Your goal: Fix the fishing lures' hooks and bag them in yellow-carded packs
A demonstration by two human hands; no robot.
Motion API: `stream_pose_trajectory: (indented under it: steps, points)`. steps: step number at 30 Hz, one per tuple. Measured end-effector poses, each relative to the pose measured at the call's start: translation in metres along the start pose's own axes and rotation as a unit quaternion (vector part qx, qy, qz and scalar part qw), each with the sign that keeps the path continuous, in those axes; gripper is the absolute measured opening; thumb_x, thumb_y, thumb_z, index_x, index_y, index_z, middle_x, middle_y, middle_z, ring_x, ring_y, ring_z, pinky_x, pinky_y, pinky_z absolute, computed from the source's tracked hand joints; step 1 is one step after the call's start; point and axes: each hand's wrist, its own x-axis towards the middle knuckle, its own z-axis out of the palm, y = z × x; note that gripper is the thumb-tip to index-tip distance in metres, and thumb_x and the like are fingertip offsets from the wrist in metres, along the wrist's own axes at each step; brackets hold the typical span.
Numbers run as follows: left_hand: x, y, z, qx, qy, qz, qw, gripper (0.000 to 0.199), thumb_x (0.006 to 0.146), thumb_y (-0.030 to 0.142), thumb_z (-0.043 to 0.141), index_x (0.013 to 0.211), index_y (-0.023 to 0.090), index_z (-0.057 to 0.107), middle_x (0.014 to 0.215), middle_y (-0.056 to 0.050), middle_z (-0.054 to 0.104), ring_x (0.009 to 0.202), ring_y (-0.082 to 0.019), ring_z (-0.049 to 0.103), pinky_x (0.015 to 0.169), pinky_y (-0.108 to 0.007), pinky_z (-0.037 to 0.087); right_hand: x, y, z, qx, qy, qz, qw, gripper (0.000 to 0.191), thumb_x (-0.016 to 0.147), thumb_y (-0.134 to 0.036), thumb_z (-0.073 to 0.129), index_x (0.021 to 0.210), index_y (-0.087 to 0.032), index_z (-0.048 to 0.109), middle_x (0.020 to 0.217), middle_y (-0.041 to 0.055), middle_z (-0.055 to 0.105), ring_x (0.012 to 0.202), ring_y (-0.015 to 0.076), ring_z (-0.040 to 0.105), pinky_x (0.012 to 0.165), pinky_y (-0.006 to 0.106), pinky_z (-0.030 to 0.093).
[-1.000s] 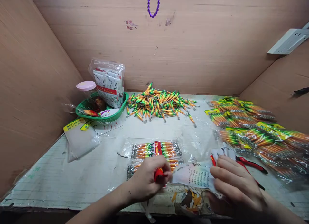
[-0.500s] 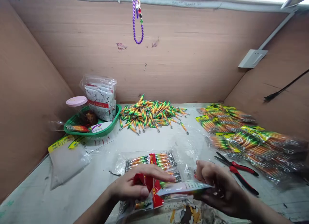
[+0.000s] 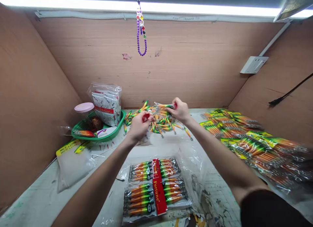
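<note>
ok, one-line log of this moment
left hand: red item, blurred; right hand: clear packet; both: at lure pile; front: Fortune packs

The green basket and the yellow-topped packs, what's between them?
In the head view, a heap of loose green-and-orange lures lies between the green basket and the yellow-topped packs; the left hand and right hand partly hide it.

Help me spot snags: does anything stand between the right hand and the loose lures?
Only the blurred packet held in the right hand, overlapping the loose lures in view; nothing else visible stands between them.
</note>
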Motion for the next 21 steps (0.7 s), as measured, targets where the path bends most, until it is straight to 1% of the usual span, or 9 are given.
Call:
stream_pose_trajectory:
  steps: [2, 4, 6, 9, 12, 15, 17, 19, 21]
  points:
    - [0.014, 0.004, 0.008, 0.042, 0.021, -0.012, 0.999, 0.021, 0.078, 0.022, 0.057, 0.097, 0.014, 0.062, 0.094, -0.011, 0.067, 0.090, -0.024, 0.062, 0.085, -0.035, 0.045, 0.034, -0.007, 0.025, -0.046, -0.010, 0.019, 0.999, 0.020, 0.086, -0.034, 0.063, 0.090, -0.015, 0.057, 0.085, 0.0008, 0.060, 0.075, 0.0134, 0.058, 0.070, 0.031, 0.049]
    - [0.009, 0.004, 0.007, 0.081, 0.039, -0.019, 0.996, 0.033, 0.075, 0.019, 0.061, 0.107, 0.013, 0.061, 0.106, -0.014, 0.063, 0.099, -0.028, 0.061, 0.090, -0.040, 0.044, 0.053, -0.011, 0.039, -0.082, -0.015, 0.038, 0.996, 0.024, 0.091, -0.036, 0.057, 0.103, -0.015, 0.060, 0.100, 0.0040, 0.062, 0.084, 0.0150, 0.061, 0.075, 0.034, 0.052]
    - [-0.011, -0.002, -0.006, 0.103, 0.034, -0.017, 0.994, 0.037, 0.073, 0.020, 0.063, 0.110, 0.015, 0.062, 0.110, -0.013, 0.062, 0.103, -0.028, 0.060, 0.092, -0.040, 0.043, 0.060, -0.011, 0.037, -0.110, -0.008, 0.051, 0.993, 0.027, 0.091, -0.037, 0.056, 0.109, -0.016, 0.059, 0.106, 0.0053, 0.062, 0.089, 0.0164, 0.061, 0.078, 0.036, 0.052]
    - [-0.057, -0.022, -0.037, 0.116, -0.040, -0.016, 0.992, 0.022, 0.073, 0.025, 0.064, 0.094, 0.018, 0.068, 0.090, -0.005, 0.068, 0.089, -0.023, 0.063, 0.086, -0.035, 0.047, 0.052, -0.003, 0.012, -0.135, 0.009, 0.041, 0.990, 0.021, 0.091, -0.029, 0.054, 0.106, -0.016, 0.058, 0.111, 0.0067, 0.058, 0.094, 0.0182, 0.057, 0.079, 0.035, 0.048]
    - [-0.096, -0.047, -0.055, 0.125, -0.147, -0.035, 0.981, 0.022, 0.080, 0.028, 0.057, 0.095, 0.017, 0.068, 0.088, -0.005, 0.071, 0.083, -0.019, 0.064, 0.079, -0.031, 0.049, 0.022, 0.002, -0.015, -0.138, -0.033, 0.002, 0.990, 0.019, 0.084, -0.013, 0.048, 0.101, -0.016, 0.057, 0.109, 0.0093, 0.058, 0.095, 0.0202, 0.054, 0.074, 0.029, 0.040]
    - [-0.113, -0.063, -0.047, 0.143, -0.245, -0.024, 0.959, 0.018, 0.077, 0.022, 0.059, 0.092, 0.017, 0.070, 0.093, -0.006, 0.071, 0.086, -0.019, 0.065, 0.079, -0.029, 0.048, -0.034, 0.000, -0.020, -0.120, -0.170, -0.034, 0.978, 0.020, 0.077, -0.014, 0.051, 0.096, -0.017, 0.058, 0.085, 0.0064, 0.063, 0.076, 0.0180, 0.053, 0.065, 0.027, 0.035]
    - [-0.113, -0.068, -0.034, 0.156, -0.279, -0.014, 0.947, 0.014, 0.073, 0.019, 0.064, 0.086, 0.018, 0.070, 0.090, -0.006, 0.071, 0.084, -0.019, 0.065, 0.077, -0.029, 0.048, -0.080, -0.003, -0.008, -0.098, -0.296, -0.049, 0.949, 0.016, 0.072, -0.018, 0.058, 0.088, -0.017, 0.061, 0.072, 0.0031, 0.063, 0.064, 0.0152, 0.052, 0.057, 0.024, 0.033]
    - [-0.109, -0.069, -0.023, 0.159, -0.281, -0.013, 0.946, 0.011, 0.072, 0.019, 0.066, 0.082, 0.018, 0.070, 0.087, -0.006, 0.071, 0.082, -0.020, 0.064, 0.075, -0.030, 0.048, -0.123, -0.006, 0.013, -0.071, -0.419, -0.054, 0.904, 0.015, 0.070, -0.030, 0.067, 0.077, -0.017, 0.063, 0.064, 0.0005, 0.064, 0.056, 0.0126, 0.052, 0.052, 0.022, 0.034]
    - [-0.105, -0.067, -0.017, 0.158, -0.263, -0.015, 0.952, 0.012, 0.074, 0.021, 0.064, 0.085, 0.017, 0.069, 0.087, -0.006, 0.070, 0.082, -0.020, 0.064, 0.074, -0.031, 0.047, -0.154, -0.008, 0.036, -0.060, -0.485, -0.050, 0.871, 0.021, 0.069, -0.036, 0.070, 0.072, -0.016, 0.064, 0.061, -0.0002, 0.064, 0.052, 0.0115, 0.051, 0.049, 0.021, 0.033]
